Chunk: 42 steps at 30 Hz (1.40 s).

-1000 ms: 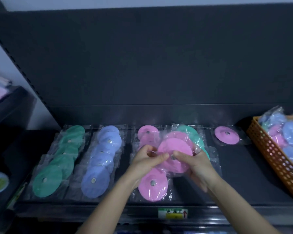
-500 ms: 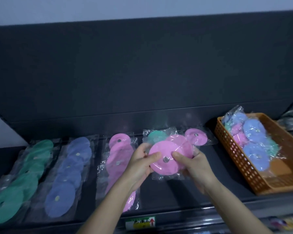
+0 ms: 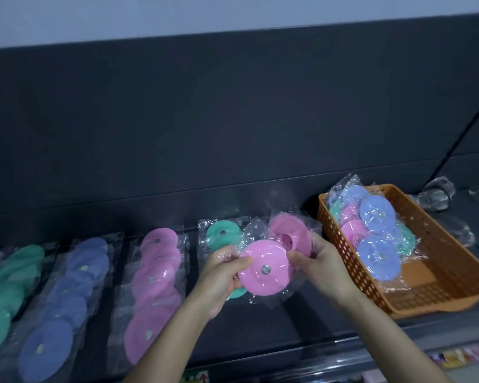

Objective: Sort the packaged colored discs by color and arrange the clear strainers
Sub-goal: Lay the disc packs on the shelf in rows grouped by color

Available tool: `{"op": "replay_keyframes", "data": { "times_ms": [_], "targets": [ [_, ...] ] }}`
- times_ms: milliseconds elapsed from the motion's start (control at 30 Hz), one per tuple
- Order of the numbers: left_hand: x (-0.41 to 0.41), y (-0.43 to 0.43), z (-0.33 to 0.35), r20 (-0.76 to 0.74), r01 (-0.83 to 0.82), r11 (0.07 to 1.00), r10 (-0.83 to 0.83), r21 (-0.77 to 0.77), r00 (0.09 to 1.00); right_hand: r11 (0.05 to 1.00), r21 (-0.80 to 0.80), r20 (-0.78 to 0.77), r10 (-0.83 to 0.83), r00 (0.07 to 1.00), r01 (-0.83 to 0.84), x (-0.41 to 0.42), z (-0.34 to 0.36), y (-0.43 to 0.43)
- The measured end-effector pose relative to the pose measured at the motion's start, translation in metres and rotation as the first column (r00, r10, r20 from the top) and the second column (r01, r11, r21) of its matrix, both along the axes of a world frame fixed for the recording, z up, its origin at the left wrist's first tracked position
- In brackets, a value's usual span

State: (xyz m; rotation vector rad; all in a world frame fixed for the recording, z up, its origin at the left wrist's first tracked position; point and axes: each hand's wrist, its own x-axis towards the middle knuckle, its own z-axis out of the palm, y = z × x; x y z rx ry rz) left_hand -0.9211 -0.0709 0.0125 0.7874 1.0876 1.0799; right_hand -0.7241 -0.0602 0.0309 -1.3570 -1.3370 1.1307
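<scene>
Both hands hold a small stack of packaged discs above the dark shelf. My left hand grips the left edge of the front pink disc. My right hand pinches its right edge and also holds a second pink disc tilted behind it. A green disc lies just behind my left hand. On the shelf lie sorted rows: green discs, blue discs and pink discs.
An orange perforated basket at the right holds several bagged blue, pink and green discs. Clear strainers sit behind the basket on the shelf. A dark back panel rises behind everything.
The view has swung right, bringing the whole basket and the strainers into sight. My hands carried the pink discs to the right, and the second pink disc has tilted up behind the front one.
</scene>
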Motion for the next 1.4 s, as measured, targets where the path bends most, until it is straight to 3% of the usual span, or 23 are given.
{"op": "replay_keyframes", "data": {
  "times_ms": [133, 233, 400, 533, 667, 900, 967, 1033, 1100, 1233, 1333, 1400],
  "targets": [
    [0.019, 0.009, -0.003, -0.011, -0.260, 0.966, 0.260, -0.006, 0.966, 0.997, 0.031, 0.039, -0.069, 0.997, 0.068, 0.021, -0.003, 0.003],
    [0.029, 0.015, -0.003, -0.141, -0.416, 0.909, 0.415, 0.023, 0.899, 0.986, 0.126, 0.265, -0.142, 0.954, 0.111, 0.031, -0.007, 0.001],
    [0.059, 0.013, 0.006, -0.207, -0.370, 0.925, 0.380, 0.084, 0.902, 0.977, 0.184, 0.515, -0.190, 0.836, 0.108, 0.020, -0.008, -0.006],
    [0.087, 0.010, 0.008, -0.109, -0.390, 0.914, 0.401, 0.111, 0.909, 0.966, 0.245, 0.610, -0.216, 0.763, 0.078, 0.003, -0.008, -0.013],
    [0.100, 0.013, 0.007, 0.067, -0.393, 0.919, 0.394, -0.022, 0.917, 0.993, 0.105, 0.558, -0.011, 0.830, -0.057, -0.004, -0.012, -0.011],
    [0.090, 0.019, -0.004, 0.102, -0.220, 0.971, 0.229, -0.092, 0.968, 0.983, -0.076, 0.411, 0.183, 0.893, -0.167, 0.007, -0.014, -0.007],
    [0.092, 0.019, -0.006, 0.036, -0.170, 0.982, 0.174, -0.081, 0.984, 0.974, -0.075, 0.414, 0.224, 0.882, -0.213, 0.011, -0.017, -0.005],
    [0.095, 0.019, -0.009, -0.137, -0.182, 0.983, 0.178, -0.019, 0.974, 0.965, -0.057, 0.356, 0.259, 0.898, -0.255, 0.014, -0.020, -0.004],
    [0.094, 0.021, -0.012, -0.291, -0.230, 0.972, 0.236, 0.054, 0.927, 0.982, -0.045, 0.279, 0.187, 0.942, -0.181, 0.019, -0.024, -0.002],
    [0.083, 0.023, -0.012, -0.333, -0.164, 0.982, 0.185, 0.092, 0.924, 0.976, 0.109, 0.273, -0.214, 0.938, 0.191, 0.040, -0.032, 0.017],
    [0.073, 0.023, -0.011, -0.266, -0.053, 0.995, 0.074, 0.085, 0.961, 0.979, -0.055, 0.194, -0.183, 0.964, 0.196, 0.052, -0.036, 0.027],
    [0.070, 0.023, -0.013, -0.143, -0.045, 0.997, 0.053, 0.058, 0.988, 0.970, -0.164, 0.142, -0.156, 0.977, 0.179, 0.057, -0.041, 0.031]
  ]
}}
